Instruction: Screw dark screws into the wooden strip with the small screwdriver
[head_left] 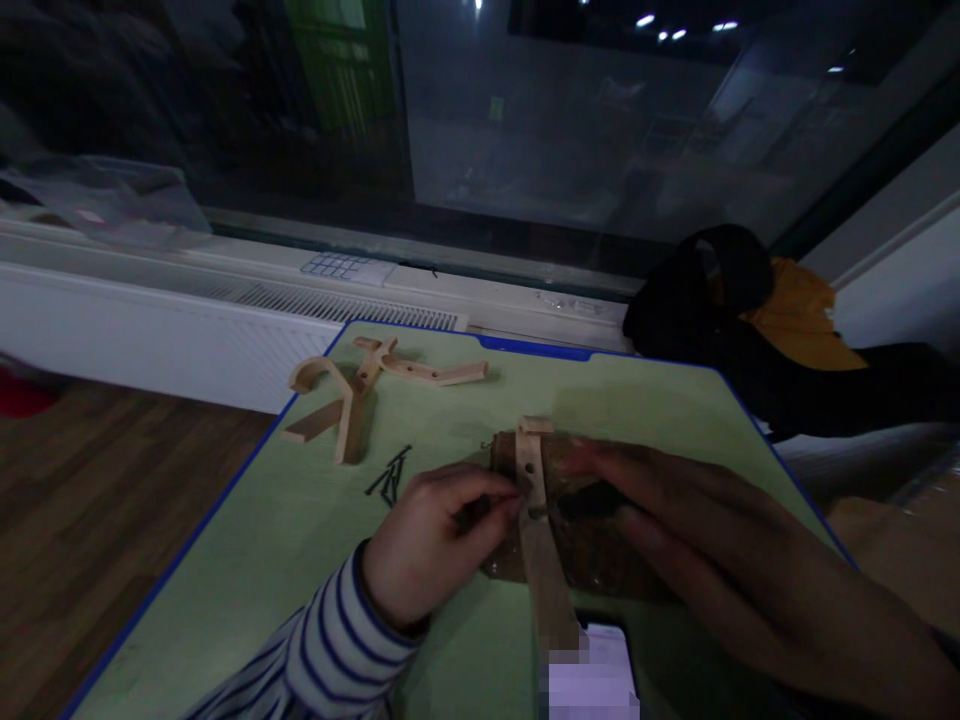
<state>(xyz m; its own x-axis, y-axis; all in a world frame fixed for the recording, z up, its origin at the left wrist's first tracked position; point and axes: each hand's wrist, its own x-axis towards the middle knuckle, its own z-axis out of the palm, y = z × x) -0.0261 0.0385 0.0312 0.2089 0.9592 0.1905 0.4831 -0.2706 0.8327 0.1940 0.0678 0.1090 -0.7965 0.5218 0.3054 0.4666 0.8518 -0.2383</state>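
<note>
A pale wooden hook [534, 480] with two screw holes lies across a brown, glossy wooden board [510, 565]. Thumb and forefinger of my left hand [442, 535] are pinched at the left edge of this hook, near its lower hole. My right hand [712, 540] reaches over the board from the right, its fingers stretched out along the surface. Between its forefinger and thumb is a dark, narrow shape [592, 500] pointing towards the hook; I cannot make out what it is. Several dark screws [390, 475] lie left of the board.
More wooden hooks [352, 400] rest at the far left of the green table [285, 540], which has a blue rim. A phone [600, 660] lies at the near side. Behind stand a radiator [187, 330] and a window; a black and orange bag or garment [750, 310] sits right.
</note>
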